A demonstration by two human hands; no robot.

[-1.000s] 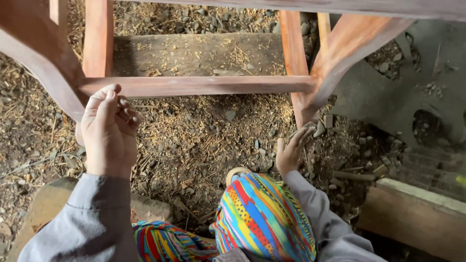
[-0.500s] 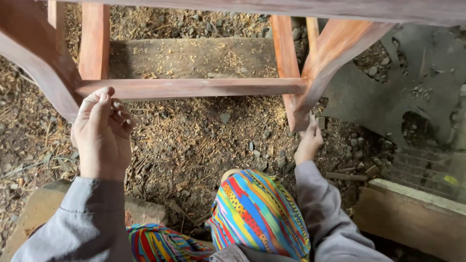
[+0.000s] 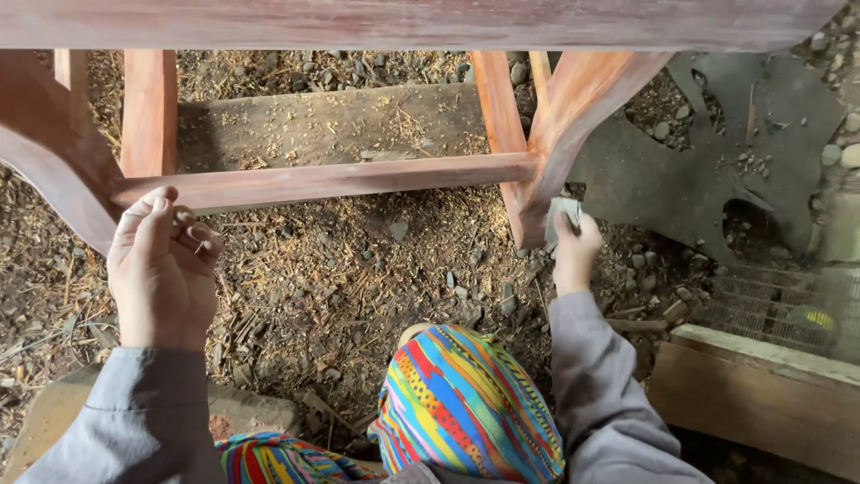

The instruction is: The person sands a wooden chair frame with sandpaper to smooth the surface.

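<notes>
Ground: bare earth [image 3: 358, 269] strewn with wood shavings, chips and small stones; no floor covering where the person crouches.
Knees: bright striped cloth [image 3: 466, 403] of many colours over the person's legs, nearest the camera, with grey sleeves either side.
Stone: a reddish block [image 3: 242, 417] lies under the left sleeve.
Left hand: the left hand [image 3: 161, 260] is raised in front of the left end of the lower rail, fingers [image 3: 193, 237] curled together in a loose fist; whether they pinch anything, I cannot tell.
Right hand: the right hand [image 3: 573, 251] is low by the foot of the right front leg, fingers clamped on a small grey piece of sandpaper [image 3: 564, 211] pressed against the wood.
Chair frame: a reddish wooden frame [image 3: 322, 179] stands on the earth, its rail running between the two hands, curved legs at each side, top rail across the upper edge.
Plank: a worn board [image 3: 331, 121] lies flat behind the rail.
Right side: a pale timber beam [image 3: 761, 394] near the right elbow, wire mesh [image 3: 770, 309] just beyond it.
Far right: a dark grey sheet [image 3: 681, 170] with holes lies on the stones.
</notes>
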